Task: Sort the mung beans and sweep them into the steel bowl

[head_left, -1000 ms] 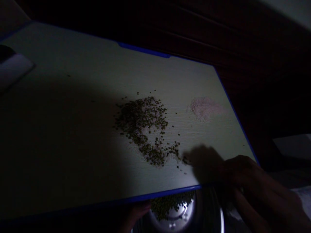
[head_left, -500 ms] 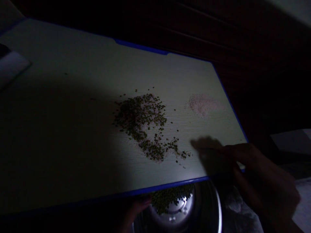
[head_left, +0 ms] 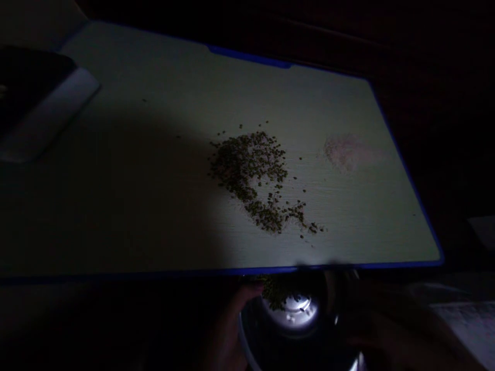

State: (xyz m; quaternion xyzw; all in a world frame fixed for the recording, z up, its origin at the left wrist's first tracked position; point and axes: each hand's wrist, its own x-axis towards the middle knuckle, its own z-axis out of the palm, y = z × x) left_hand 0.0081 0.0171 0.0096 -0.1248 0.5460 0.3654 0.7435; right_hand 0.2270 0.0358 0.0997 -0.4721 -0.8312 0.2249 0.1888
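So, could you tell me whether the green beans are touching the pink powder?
Apart: the head view shows board between the beans and the powder.

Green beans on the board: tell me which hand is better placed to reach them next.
Probably the right hand: it looks free, just below the board's edge, while the left hand sits at the metal bowl.

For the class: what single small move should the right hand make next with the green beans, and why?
Probably sweep the trailing green beans across the cutting board toward its near edge with the right hand: the steel bowl below that edge holds similar beans.
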